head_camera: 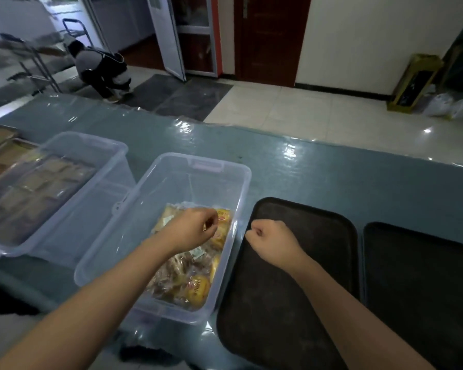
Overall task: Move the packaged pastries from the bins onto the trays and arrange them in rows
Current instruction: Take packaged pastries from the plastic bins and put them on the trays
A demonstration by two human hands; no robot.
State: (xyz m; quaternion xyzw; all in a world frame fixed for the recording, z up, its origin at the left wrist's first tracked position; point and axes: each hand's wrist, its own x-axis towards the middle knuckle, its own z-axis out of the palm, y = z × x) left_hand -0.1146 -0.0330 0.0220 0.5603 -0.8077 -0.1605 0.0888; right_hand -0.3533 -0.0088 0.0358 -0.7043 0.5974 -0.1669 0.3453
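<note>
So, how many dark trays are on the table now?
2. One dark rectangular plastic tray lies directly right of the clear plastic bin holding packaged pastries; the second dark tray lies beside it, further right, partly cut off by the frame edge.

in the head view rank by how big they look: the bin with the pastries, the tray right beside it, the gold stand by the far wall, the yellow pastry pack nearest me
1. near tray and pastry bin: look alike, not ranked
2. gold stand, though it is far off, so only its apparent size counts
3. yellow pastry pack
</note>
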